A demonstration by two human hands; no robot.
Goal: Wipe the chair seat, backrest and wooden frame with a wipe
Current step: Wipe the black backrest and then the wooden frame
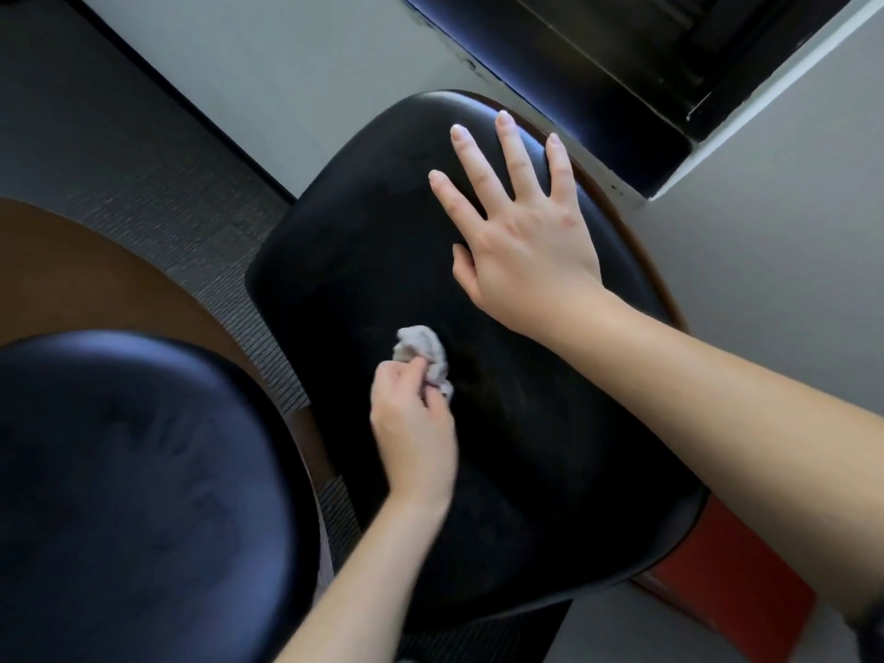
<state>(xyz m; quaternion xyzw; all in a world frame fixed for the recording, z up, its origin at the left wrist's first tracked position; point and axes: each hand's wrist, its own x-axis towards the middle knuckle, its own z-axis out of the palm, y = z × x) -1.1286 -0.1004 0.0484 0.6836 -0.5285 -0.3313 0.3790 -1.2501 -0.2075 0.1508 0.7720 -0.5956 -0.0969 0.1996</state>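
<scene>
A black padded chair seat (344, 260) fills the middle of the view, with a thin wooden frame edge (636, 241) curving along its right side. My left hand (414, 428) is shut on a crumpled grey wipe (423, 351) and presses it against the middle of the seat. My right hand (521, 232) lies flat on the far right part of the seat, fingers spread, holding nothing. The chair's backrest cannot be made out in this view.
A second black padded surface (134, 495) sits at the lower left, over a brown wooden piece (86, 275). Dark ribbed carpet (143, 150) and a pale floor strip (287, 74) lie beyond. A dark frame (622, 64) and white wall (775, 222) stand at the right.
</scene>
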